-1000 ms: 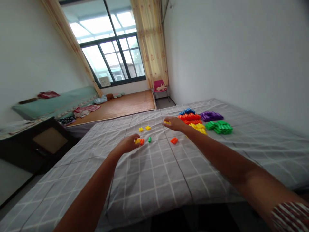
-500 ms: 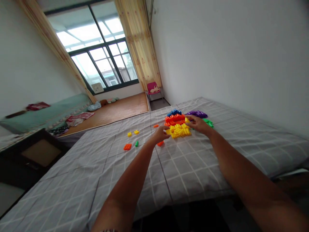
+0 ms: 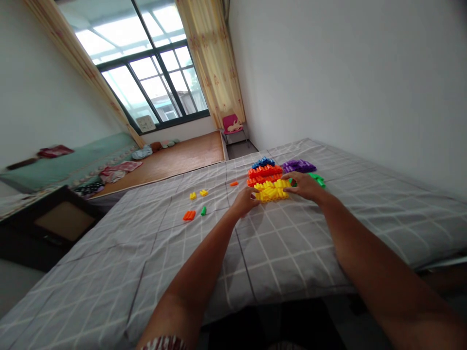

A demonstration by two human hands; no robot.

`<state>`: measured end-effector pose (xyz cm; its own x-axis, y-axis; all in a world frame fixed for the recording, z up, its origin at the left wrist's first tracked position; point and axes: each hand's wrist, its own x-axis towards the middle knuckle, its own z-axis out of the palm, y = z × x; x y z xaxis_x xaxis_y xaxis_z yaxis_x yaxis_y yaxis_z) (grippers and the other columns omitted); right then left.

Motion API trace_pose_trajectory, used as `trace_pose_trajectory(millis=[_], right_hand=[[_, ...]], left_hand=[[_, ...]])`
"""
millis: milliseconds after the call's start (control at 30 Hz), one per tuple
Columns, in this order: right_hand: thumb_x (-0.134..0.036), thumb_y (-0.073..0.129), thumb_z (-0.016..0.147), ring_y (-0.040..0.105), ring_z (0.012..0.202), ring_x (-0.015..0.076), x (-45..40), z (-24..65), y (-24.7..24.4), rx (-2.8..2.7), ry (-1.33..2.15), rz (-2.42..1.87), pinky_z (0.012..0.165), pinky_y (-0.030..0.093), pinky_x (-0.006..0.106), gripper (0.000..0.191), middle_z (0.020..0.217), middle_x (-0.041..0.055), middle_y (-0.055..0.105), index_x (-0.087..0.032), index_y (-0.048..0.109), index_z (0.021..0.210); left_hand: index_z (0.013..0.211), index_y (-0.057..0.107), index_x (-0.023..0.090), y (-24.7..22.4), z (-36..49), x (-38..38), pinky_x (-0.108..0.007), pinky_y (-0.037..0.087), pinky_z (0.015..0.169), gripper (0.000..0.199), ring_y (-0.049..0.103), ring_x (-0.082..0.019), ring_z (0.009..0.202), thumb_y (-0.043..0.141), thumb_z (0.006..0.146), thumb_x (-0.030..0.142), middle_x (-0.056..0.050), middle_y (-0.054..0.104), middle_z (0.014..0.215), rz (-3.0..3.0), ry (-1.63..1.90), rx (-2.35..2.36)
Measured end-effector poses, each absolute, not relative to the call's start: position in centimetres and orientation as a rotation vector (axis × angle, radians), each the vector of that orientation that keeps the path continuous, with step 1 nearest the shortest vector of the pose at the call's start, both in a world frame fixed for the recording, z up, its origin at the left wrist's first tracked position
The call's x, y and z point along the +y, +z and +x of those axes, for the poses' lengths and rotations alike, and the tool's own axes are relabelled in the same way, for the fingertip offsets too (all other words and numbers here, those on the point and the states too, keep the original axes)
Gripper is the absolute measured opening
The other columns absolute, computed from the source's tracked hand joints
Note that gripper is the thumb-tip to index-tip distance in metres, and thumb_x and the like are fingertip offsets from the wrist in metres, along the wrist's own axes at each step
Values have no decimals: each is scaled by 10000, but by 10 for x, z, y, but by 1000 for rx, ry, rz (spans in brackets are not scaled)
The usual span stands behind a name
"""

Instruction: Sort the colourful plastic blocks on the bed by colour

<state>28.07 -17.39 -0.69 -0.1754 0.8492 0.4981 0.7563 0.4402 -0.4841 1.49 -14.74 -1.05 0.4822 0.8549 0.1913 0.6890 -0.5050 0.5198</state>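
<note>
Several yellow plastic building blocks (image 3: 272,193) lie stacked in a pile on the bed. My left hand (image 3: 243,202) grips the pile's left end, its fingers bent against the blocks. At the right end, my right hand (image 3: 304,186) has thumb and fingers curled round the yellow blocks. Directly behind are orange-red blocks (image 3: 264,173) in rows, with dark blue blocks (image 3: 263,163) beyond them. Purple blocks (image 3: 299,166) lie behind my right hand, and green blocks (image 3: 317,180) are partly hidden by it.
Left of the piles lie loose yellow pieces (image 3: 193,195), an orange piece (image 3: 189,215), a green piece (image 3: 203,211) and a small orange piece (image 3: 234,183). A grey checked sheet (image 3: 175,262) covers the bed. A white wall (image 3: 350,73) rises on the right.
My right hand has lowered the yellow piece it held onto the right end of the yellow pile. The orange piece beside my left wrist no longer shows. The view has shifted slightly.
</note>
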Motion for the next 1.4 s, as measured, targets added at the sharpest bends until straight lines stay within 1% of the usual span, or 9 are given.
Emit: trace_pose_trajectory(millis=[133,267,400,600,733,1000,1167,1300,1400], right_hand=[[-271,742,684,598,657,139,-175,281,-7,-2021,145,-1369,662,489,269,336,941,33,697,-209,679,1009],[-278,736,695,592,654,141,-176,280,-6,-2022,151,-1396,668,482,274,326,945,46,694,-193,680,1005],[-262,738,693,591,657,141,-177,279,-5,-2011,143,-1399,686,481,277,322,956,50,687,-188,678,1001],[-210,746,669,594,650,138,-177,279,-6,-2051,171,-1393,666,475,269,353,978,46,688,-190,674,1015],[-178,738,661,608,682,154,-176,279,-10,-2099,149,-1409,673,468,274,369,951,44,693,-188,680,1025],[-166,737,668,627,726,171,-176,275,-8,-2117,172,-1455,712,484,287,394,972,53,703,-203,690,1057],[-164,734,665,615,673,142,-174,276,-11,-2089,207,-1353,703,511,291,426,1144,76,665,-215,680,1084],[-234,671,754,588,622,131,-173,277,-9,-2033,157,-1294,726,516,319,343,1150,90,655,-198,663,1096],[-233,590,812,591,647,149,-174,275,-4,-1978,70,-1285,759,506,333,276,1084,94,670,-178,660,1073]], left_hand=[[1084,670,181,2,18,-153,-356,502,908,415,625,-204,966,753,685,258,-90,630,1136,2553,641,1246],[1137,653,206,11,32,-153,-363,424,1026,431,569,-220,1128,710,710,192,-75,628,1206,2736,554,1015],[1126,658,209,8,47,-149,-339,454,989,396,594,-211,1087,679,732,184,-72,636,1197,2762,500,1045],[987,686,172,1,53,-146,-290,518,811,218,639,-165,838,637,781,221,-59,675,957,2656,560,1247],[927,680,166,-2,55,-149,-268,514,760,164,626,-146,791,637,785,236,-58,645,933,2627,648,1299],[971,683,163,0,47,-149,-260,516,778,226,626,-128,774,664,747,181,-54,658,973,2586,637,1234],[988,685,178,17,7,-137,-270,520,805,202,644,-136,826,612,808,232,-50,684,1015,2522,712,1333],[1012,689,160,19,-23,-134,-290,527,779,236,658,-166,812,591,825,264,-56,715,928,2478,456,1424],[1114,661,155,12,-23,-140,-301,528,793,351,668,-186,842,644,795,302,-78,709,991,2494,309,1350]])
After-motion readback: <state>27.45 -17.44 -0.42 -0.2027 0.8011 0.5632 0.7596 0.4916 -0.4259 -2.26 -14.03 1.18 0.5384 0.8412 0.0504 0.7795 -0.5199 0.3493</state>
